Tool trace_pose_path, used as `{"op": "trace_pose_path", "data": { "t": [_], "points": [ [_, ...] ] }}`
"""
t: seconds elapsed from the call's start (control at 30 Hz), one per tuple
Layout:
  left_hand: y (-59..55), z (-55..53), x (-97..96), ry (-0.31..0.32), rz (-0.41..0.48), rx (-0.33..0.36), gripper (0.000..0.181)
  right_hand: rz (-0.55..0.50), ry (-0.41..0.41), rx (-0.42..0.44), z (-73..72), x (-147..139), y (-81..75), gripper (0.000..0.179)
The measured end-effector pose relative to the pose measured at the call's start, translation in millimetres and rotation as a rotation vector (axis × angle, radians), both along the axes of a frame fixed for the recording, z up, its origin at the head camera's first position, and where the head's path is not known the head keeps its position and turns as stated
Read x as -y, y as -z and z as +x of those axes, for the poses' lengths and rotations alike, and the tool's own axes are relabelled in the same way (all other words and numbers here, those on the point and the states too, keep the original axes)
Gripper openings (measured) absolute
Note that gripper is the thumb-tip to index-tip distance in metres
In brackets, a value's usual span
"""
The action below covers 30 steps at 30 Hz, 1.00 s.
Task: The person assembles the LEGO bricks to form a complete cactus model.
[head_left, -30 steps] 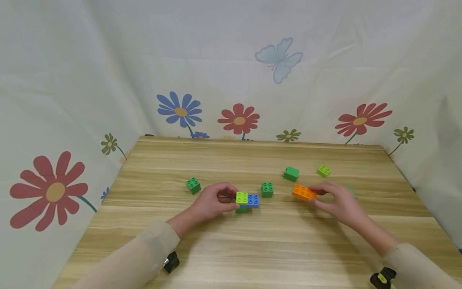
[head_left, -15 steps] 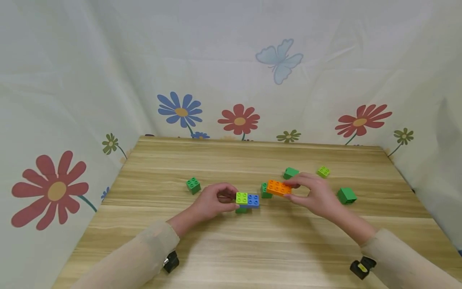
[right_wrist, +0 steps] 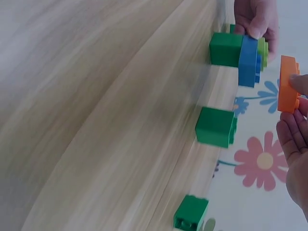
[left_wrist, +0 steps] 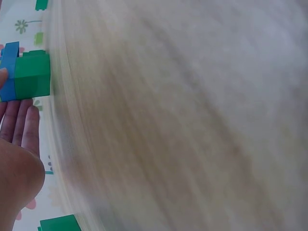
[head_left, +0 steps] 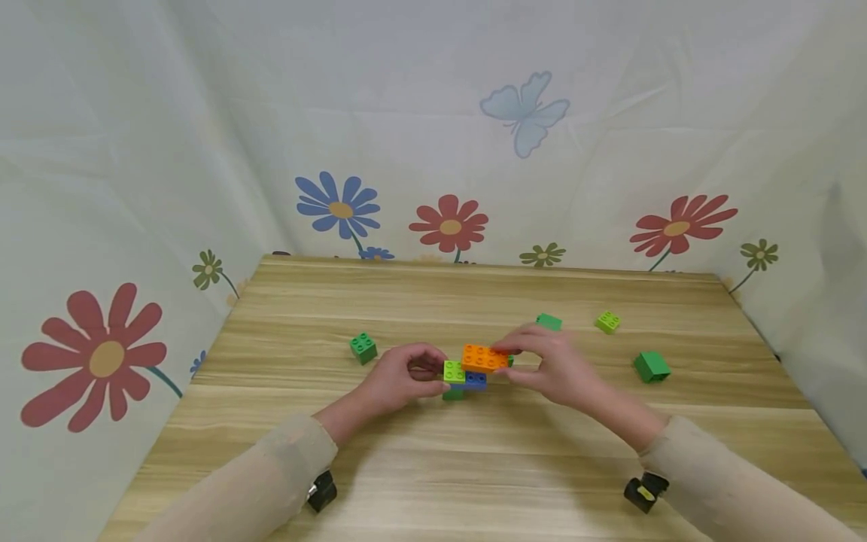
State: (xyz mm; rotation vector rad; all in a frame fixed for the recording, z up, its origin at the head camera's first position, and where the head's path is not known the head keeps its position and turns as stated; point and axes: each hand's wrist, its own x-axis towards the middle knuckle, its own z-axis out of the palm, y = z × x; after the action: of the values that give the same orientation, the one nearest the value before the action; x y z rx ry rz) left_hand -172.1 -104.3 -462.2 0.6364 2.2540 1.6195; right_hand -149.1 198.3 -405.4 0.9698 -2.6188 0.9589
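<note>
Near the middle of the table stands a small stack: a green brick [right_wrist: 225, 49] at the bottom, a long blue brick [right_wrist: 248, 61] across it, and a lime brick [head_left: 454, 371] on the blue one's left half. My left hand [head_left: 400, 376] grips the stack at its left end, thumb in front. Between thumb and fingers, my right hand [head_left: 555, 365] pinches an orange brick [head_left: 477, 356] with two rows of studs. In the head view it overlaps the blue brick's bare right half; the right wrist view shows it raised above the stack with a gap between.
Loose bricks lie around: a green one [head_left: 363, 348] left of my left hand, another green one [head_left: 652, 366] at the right, a lime one [head_left: 607, 322] farther back. A green brick [head_left: 549, 322] and a green brick [right_wrist: 215, 127] are partly hidden behind my right hand in the head view.
My right hand has carried the orange brick leftward from the table's right side to above the stack. My left hand and the stack have stayed in place.
</note>
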Motion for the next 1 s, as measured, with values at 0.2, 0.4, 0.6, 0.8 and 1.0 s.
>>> {"op": "trace_pose_path", "data": {
  "t": [0.2, 0.4, 0.6, 0.8, 1.0],
  "points": [
    [0.3, 0.2, -0.2, -0.002, -0.003, -0.009, 0.034, -0.016, -0.06, 0.025, -0.6, 14, 2.4, 0.035],
    [0.0, 0.3, -0.2, 0.001, -0.004, -0.006, 0.034, 0.003, -0.079, -0.002, -0.9, 22, 4.6, 0.034],
    [-0.7, -0.1, -0.3, 0.005, -0.006, -0.004, 0.035, -0.01, -0.089, -0.045, -1.8, 26, 7.0, 0.034],
    [-2.3, 0.8, -1.9, -0.002, -0.013, -0.003, 0.034, -0.033, -0.101, -0.084, -3.7, 28, 13.3, 0.032],
    [-1.5, 0.6, -2.3, -0.005, -0.021, -0.009, 0.035, -0.048, -0.114, -0.116, -4.9, 29, 16.9, 0.032]
  ]
}}
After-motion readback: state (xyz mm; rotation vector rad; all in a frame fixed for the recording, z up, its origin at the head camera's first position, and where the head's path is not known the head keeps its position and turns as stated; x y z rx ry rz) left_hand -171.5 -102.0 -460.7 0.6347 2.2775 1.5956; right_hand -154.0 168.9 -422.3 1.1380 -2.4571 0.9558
